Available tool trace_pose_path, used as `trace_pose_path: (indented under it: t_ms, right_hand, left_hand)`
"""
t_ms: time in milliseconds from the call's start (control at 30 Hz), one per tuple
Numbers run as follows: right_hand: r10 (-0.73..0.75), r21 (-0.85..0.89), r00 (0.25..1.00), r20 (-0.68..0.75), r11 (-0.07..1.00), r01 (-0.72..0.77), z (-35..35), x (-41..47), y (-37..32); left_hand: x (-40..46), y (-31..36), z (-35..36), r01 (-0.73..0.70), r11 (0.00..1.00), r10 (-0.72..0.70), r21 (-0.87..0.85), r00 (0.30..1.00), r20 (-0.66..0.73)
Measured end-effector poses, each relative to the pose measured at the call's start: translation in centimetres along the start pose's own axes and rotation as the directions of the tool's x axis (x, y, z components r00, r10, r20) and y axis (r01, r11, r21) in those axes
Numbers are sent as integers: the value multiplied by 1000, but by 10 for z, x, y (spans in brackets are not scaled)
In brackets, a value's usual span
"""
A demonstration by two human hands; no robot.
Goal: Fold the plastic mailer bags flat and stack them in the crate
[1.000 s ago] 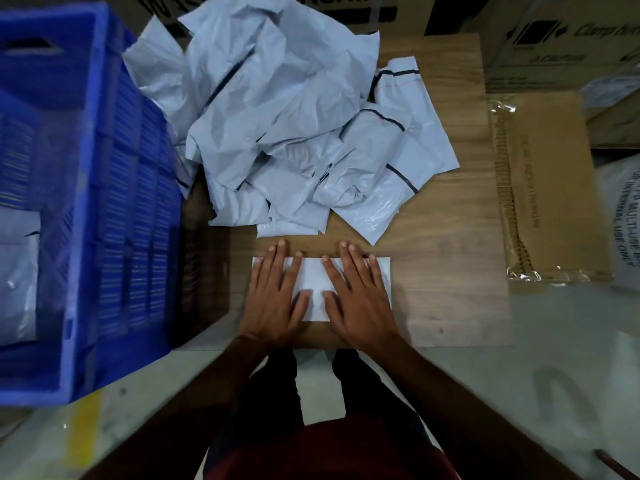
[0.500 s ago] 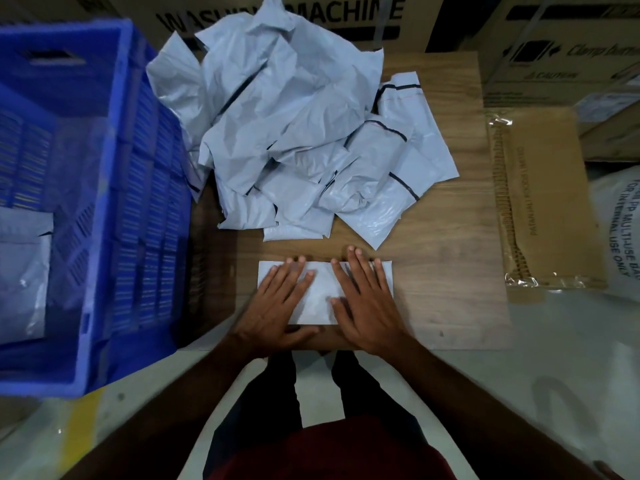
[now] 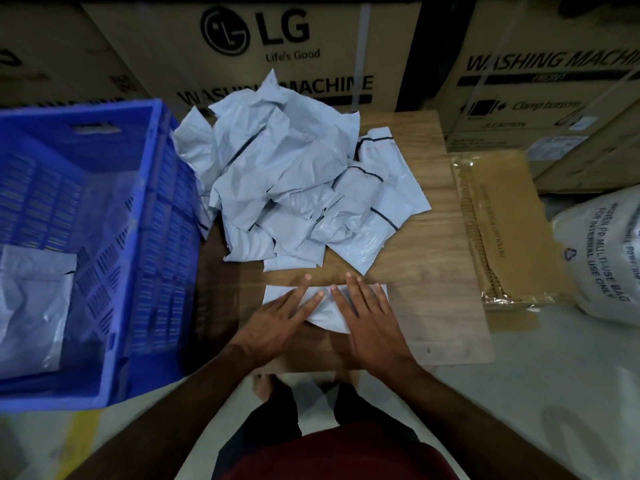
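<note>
Head view: flat hands [image 3: 277, 327] press crinkled rectangular mailer [image 3: 327, 311]

One view only, head-worn, wide-angle. It looks forward and steeply down from above the person's own torso, whose lap and both forearms run up from the bottom edge. Close range: the left hand [image 3: 277, 327] and right hand [image 3: 372, 327] sit just below frame centre, on a wooden board [image 3: 440, 306] that fills the middle. The blue crate [image 3: 149, 237] is cut by the left edge; a white woven sack [image 3: 602, 258] is cut by the right. Stacked cardboard cartons [image 3: 242, 46] close off the top, facing the camera. Lens bends straight edges near the borders. No second view to share ground with.
</note>
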State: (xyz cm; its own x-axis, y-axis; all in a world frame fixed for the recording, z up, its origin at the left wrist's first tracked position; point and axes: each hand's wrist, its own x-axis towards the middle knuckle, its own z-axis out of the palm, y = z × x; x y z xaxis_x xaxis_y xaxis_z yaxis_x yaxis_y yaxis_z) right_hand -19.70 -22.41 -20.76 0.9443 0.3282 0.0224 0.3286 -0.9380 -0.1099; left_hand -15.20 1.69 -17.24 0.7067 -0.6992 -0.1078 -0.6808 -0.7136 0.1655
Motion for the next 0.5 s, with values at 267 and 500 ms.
trace_pose_path:
  t_ms: [267,500]
  right_hand:
    - [-64,62,996,-64,996,68,-51,6,3]
    - [-15,155,997,73,988,4,-35,24,14]
  left_hand:
    - [-8,2,-38,73,997,-73,4,992,-99]
    - [-4,-15,-9,305,948,-311,-94,948,-60]
